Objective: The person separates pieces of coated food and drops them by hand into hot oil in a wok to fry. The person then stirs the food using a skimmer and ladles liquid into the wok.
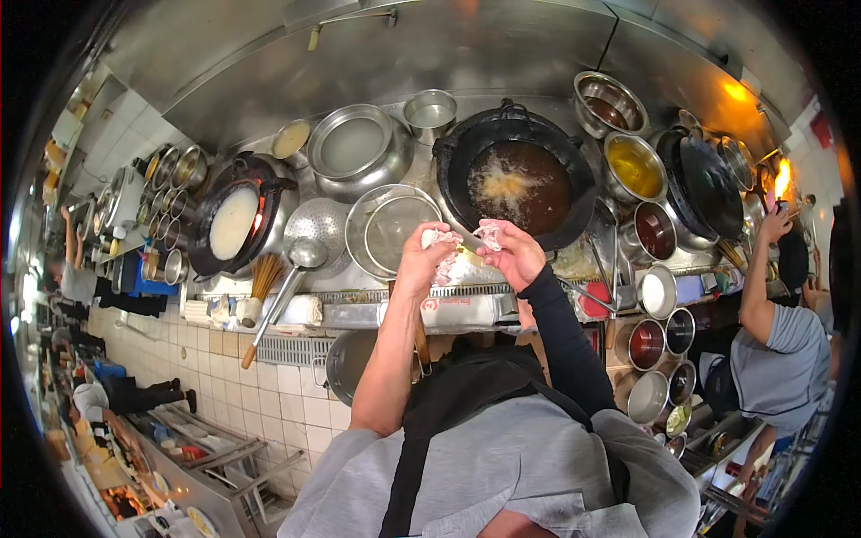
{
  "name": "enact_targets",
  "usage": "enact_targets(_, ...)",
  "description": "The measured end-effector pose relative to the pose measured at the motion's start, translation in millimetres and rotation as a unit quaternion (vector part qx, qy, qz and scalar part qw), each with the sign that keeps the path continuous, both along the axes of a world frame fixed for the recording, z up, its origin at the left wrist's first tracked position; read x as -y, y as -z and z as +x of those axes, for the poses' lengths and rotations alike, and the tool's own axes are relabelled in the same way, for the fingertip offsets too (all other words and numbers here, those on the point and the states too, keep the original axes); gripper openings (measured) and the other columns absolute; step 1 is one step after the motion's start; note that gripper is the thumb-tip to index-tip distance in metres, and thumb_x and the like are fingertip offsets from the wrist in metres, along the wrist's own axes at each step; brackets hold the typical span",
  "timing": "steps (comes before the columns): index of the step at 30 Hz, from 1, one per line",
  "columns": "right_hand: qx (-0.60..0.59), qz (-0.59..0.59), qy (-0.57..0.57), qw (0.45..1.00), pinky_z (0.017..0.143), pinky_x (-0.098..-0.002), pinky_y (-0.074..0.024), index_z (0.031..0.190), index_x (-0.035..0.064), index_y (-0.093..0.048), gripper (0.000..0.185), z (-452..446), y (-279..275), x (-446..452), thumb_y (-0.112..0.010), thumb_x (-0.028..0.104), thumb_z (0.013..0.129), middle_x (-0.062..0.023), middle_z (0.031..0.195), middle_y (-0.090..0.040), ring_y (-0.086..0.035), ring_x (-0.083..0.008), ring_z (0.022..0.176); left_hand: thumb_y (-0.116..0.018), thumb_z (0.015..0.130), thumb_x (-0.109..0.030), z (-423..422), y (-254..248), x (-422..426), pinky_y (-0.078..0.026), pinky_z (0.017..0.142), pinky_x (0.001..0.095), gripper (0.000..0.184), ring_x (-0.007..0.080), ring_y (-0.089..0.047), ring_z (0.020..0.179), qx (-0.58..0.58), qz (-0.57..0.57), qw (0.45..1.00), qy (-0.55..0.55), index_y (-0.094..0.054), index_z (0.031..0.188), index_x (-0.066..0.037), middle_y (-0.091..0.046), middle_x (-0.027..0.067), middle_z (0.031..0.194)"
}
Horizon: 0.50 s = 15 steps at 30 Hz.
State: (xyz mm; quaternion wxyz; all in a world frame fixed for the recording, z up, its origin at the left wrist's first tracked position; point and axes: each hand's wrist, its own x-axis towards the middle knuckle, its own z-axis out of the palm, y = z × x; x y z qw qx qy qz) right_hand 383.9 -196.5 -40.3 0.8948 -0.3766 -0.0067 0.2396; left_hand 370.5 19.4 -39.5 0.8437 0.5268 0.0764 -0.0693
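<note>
My left hand (416, 265) is closed around pale pink pieces that look like raw meat (442, 268), some hanging below the fingers. Close beside it, my right hand (520, 259) pinches more pale meat (489, 231) between thumb and fingers. Both hands are over the front edge of the stove, just short of a black wok (575, 199). Dark oil (543, 208) fills the wok, with a patch of pale foam bubbling at its centre. A wire-mesh strainer (360, 211) rests left of the wok, partly behind my left hand.
A perforated skimmer (316, 215) and a ladle (308, 255) lie to the left, near a wok of whitish liquid (233, 224) with glowing heat at its side. Metal bowls of sauces (647, 344) and yellow oil (636, 168) stand right. A co-worker (778, 359) is beside a flame (783, 179).
</note>
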Motion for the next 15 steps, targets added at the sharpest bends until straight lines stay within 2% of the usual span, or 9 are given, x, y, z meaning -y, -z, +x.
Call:
enact_targets(3,0.001,-0.042,0.002,0.999,0.066,-0.0285,-0.0546,0.132,-0.0018,-0.054,0.030,-0.2,-4.1,-8.9,-0.044,0.010,0.105,-0.0095,0.105,-0.065,-0.066,-0.0176,0.081,-0.072,0.085,0.001,-1.3,6.3,-0.7,-0.055,0.067,0.0266,0.030,0.0123,-0.067,0.078,-0.026,-0.012,0.999,0.036,-0.061,0.113,-0.003,-0.071,0.0090,0.096)
enact_targets(6,0.012,-0.100,0.011,0.995,0.057,-0.0260,-0.0517,0.131,0.0021,-0.057,0.029,1.1,5.5,-15.1,-0.050,0.014,0.105,-0.0067,0.099,-0.066,-0.064,-0.0127,0.071,-0.074,0.087,-0.006,-1.9,12.2,-0.7,-0.055,0.069,0.0266,0.028,0.0118,-0.067,0.079,-0.033,-0.013,0.998,0.053,-0.062,0.113,-0.003,-0.070,0.0063,0.093)
enact_targets(9,0.056,-0.207,0.062,0.975,0.052,-0.0232,-0.0489,0.128,0.0053,-0.060,0.029,1.5,-2.6,-17.9,-0.060,0.018,0.101,-0.0046,0.091,-0.067,-0.062,-0.0091,0.065,-0.072,0.092,-0.017,-3.8,11.6,-0.8,-0.055,0.071,0.0270,0.026,0.0126,-0.068,0.080,-0.037,-0.042,0.997,0.059,-0.062,0.113,-0.003,-0.070,0.0050,0.093)
enact_targets(11,0.097,-0.278,0.104,0.950,0.055,-0.0265,-0.0505,0.123,0.0052,-0.062,0.032,1.2,-15.3,-25.0,-0.069,0.022,0.096,-0.0071,0.086,-0.068,-0.063,-0.0142,0.065,-0.069,0.095,-0.025,-3.3,15.6,-2.5,-0.055,0.071,0.0274,0.029,0.0132,-0.068,0.081,-0.054,-0.090,0.992,0.073,-0.063,0.113,-0.003,-0.070,0.0046,0.096)
enact_targets(12,0.117,-0.312,0.125,0.935,0.056,-0.0282,-0.0513,0.120,0.0051,-0.064,0.035,1.4,-19.6,-29.7,-0.073,0.024,0.093,-0.0084,0.083,-0.068,-0.064,-0.0168,0.064,-0.068,0.097,-0.028,-0.8,18.1,-4.1,-0.055,0.072,0.0275,0.030,0.0134,-0.068,0.082,-0.068,-0.122,0.986,0.086,-0.063,0.113,-0.003,-0.070,0.0045,0.098)
enact_targets(13,0.186,-0.381,0.129,0.896,0.059,-0.0300,-0.0516,0.118,0.0049,-0.064,0.035,2.3,-17.0,-34.9,-0.074,0.023,0.090,-0.0082,0.085,-0.068,-0.063,-0.0173,0.065,-0.066,0.098,-0.032,0.5,20.6,-4.6,-0.055,0.072,0.0276,0.032,0.0136,-0.068,0.083,-0.082,-0.154,0.980,0.099,-0.063,0.112,-0.004,-0.070,0.0043,0.099)
enact_targets(15,0.318,-0.506,0.134,0.791,0.065,-0.0336,-0.0524,0.115,0.0046,-0.065,0.035,4.6,-14.0,-44.5,-0.078,0.020,0.086,-0.0078,0.089,-0.069,-0.062,-0.0183,0.067,-0.066,0.098,-0.033,-3.0,12.2,9.8,-0.052,0.066,0.0263,0.031,0.0112,-0.065,0.078,-0.096,-0.167,0.979,0.068,-0.062,0.110,-0.005,-0.068,0.0039,0.097)
